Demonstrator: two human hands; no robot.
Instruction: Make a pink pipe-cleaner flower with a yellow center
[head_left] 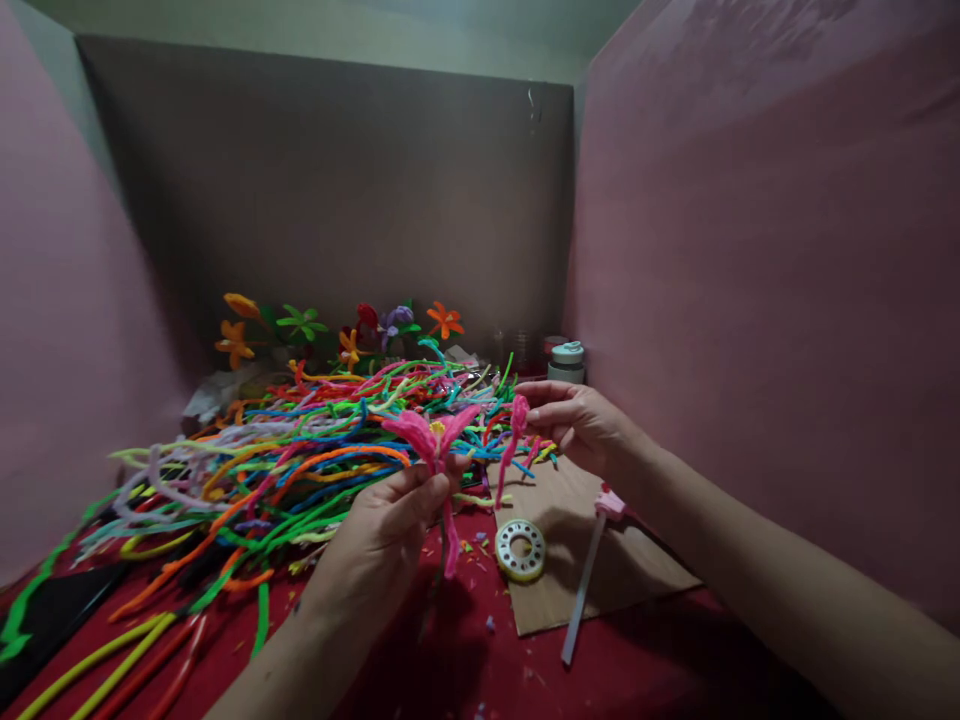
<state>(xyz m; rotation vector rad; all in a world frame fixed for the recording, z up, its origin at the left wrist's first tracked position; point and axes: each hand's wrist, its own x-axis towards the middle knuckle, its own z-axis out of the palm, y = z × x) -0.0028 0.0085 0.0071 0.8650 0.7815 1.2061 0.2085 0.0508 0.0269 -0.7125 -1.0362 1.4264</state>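
My left hand (409, 510) pinches a pink pipe-cleaner flower (409, 428) just under its petals. Yellow shows at the flower's centre, and a pink tail hangs below my fingers. To the right, my right hand (577, 415) holds a separate pink pipe-cleaner petal (519, 415) between thumb and fingers, its thin end pointing down. A gap separates the petal from the flower. Beneath my hands, a roll of tape (520, 550) lies at the left edge of a cardboard sheet (637, 570). A pink glue gun (611, 503) with a translucent glue stick (583, 595) rests on the cardboard.
A big heap of multicoloured pipe cleaners (300, 470) spreads over the red tablecloth (480, 680). Finished pipe-cleaner flowers (302, 320) stand behind it, beside a bottle with a pale lid (566, 355). Pink panels (772, 300) rise on both sides, and small scraps lie below my hands.
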